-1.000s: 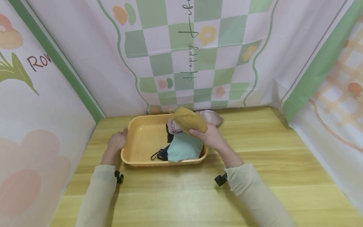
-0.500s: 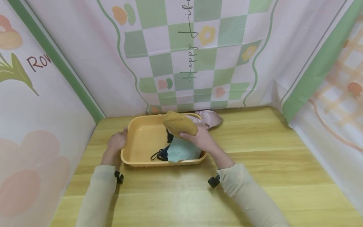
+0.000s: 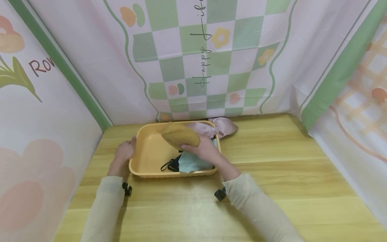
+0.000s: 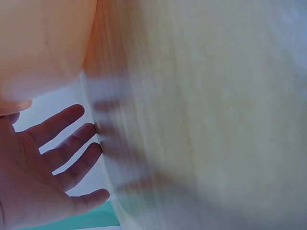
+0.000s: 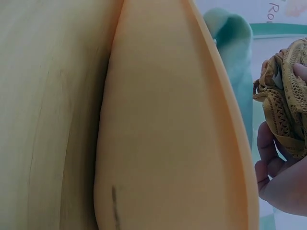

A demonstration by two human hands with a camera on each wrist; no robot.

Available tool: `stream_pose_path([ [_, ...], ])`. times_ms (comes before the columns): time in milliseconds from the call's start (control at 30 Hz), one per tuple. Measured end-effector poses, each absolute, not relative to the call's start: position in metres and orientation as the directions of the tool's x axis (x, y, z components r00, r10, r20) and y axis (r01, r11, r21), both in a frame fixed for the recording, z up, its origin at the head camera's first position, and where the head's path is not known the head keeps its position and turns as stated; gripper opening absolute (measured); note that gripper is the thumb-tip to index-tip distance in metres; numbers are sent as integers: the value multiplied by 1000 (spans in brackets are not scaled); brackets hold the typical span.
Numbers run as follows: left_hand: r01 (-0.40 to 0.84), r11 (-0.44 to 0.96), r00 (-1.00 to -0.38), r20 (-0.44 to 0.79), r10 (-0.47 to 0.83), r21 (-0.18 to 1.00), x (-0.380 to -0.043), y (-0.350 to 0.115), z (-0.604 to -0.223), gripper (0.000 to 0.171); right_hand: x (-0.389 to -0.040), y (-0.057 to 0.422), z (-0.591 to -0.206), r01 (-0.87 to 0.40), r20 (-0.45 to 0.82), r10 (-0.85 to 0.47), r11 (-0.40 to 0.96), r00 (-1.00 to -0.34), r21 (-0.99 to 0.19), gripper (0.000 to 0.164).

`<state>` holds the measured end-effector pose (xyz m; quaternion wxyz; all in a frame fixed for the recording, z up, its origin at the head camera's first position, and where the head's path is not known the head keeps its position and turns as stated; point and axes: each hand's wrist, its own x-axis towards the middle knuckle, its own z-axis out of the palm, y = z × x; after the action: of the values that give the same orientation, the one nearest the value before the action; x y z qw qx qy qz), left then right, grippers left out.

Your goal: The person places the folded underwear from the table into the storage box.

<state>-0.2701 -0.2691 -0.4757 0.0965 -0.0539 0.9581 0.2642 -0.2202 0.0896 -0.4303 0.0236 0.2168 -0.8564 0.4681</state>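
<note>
A mustard-yellow folded bra (image 3: 180, 135) with lace bands (image 5: 284, 108) is held by my right hand (image 3: 207, 150) above the right half of a yellow plastic bin (image 3: 144, 174). My thumb lies on its near side; in the right wrist view, fingers (image 5: 268, 148) curl beneath it. My left hand (image 3: 125, 150) is at the bin's left end. In the left wrist view its fingers (image 4: 72, 143) are spread and fairly straight, with the thumb by the rim. Beneath my right hand lies a light-blue cloth (image 3: 195, 163), partly hidden.
A dark navy item (image 3: 174, 164) with a thin loop lies by the blue cloth. At the back right, a pink satin piece (image 3: 224, 127) hangs over the bin's rim onto the wooden table (image 3: 272, 201). A patterned curtain (image 3: 193, 67) stands close behind the bin.
My right hand has moved left and slightly toward me with the mustard bra, from over the bin's right end further inward. The left hand and bin stay in place.
</note>
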Motion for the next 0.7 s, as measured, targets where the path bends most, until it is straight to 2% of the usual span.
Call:
stream_pose_path([
  [367,-149,856,-976,-212,-48,495,-272,-270,-477,89,-219,67,-430,-397,221,-369,517,-903,-759,49],
  [700,-137,866,-977,-212,-37,481,-273,-271,-478,98,-220,46,-435,-428,227,-390,573,-892,-699,40],
])
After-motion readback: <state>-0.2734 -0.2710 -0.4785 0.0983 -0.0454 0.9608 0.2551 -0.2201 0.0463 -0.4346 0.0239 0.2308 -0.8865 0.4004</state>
